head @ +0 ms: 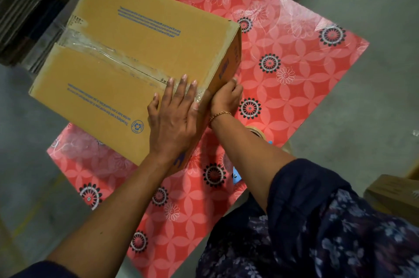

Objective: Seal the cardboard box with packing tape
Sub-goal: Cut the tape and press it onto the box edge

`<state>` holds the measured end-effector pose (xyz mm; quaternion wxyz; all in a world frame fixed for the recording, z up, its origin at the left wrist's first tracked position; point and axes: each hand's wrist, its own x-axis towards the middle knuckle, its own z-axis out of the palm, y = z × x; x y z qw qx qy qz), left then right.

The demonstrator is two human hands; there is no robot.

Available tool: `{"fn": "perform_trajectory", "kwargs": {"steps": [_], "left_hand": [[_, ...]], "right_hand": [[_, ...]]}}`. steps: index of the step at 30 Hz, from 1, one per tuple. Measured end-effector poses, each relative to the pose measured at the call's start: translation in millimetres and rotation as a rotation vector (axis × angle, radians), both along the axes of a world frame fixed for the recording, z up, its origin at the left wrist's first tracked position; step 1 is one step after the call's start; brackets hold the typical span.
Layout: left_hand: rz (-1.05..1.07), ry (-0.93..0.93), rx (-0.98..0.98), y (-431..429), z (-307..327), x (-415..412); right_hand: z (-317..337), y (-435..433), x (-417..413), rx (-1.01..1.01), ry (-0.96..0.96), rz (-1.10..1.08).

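Pressing flat and open on the cardboard box [127, 69] on the table [294, 55], the left hand [173, 114] is smoothing tape [108, 53] already covering the seam; the right hand [226, 96], fingers curled, is pressing its end down the side.

Table: box fills the left, right side open.
Cardboard box [127, 69] blocks left; red tablecloth [294, 69] bare right; tape roll [255, 130] near the edge.

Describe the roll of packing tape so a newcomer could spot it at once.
Start at the red flower-patterned table carrying the brown cardboard box. Follow the right hand's forearm back from the box's near corner. The tan tape roll peeks out behind it, the only ring-shaped object there.
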<state>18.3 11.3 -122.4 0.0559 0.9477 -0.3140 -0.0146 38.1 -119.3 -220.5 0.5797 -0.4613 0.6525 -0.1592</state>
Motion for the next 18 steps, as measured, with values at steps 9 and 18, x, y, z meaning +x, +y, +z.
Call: {"fn": "perform_trajectory", "kwargs": {"steps": [9, 18], "left_hand": [[-0.003, -0.033, 0.022, 1, 0, 0], [-0.05, -0.057, 0.158, 0, 0, 2]], "right_hand": [[-2, -13, -9, -0.151, 0.072, 0.277], [63, -91, -103, -0.5, 0.015, 1.515]]}}
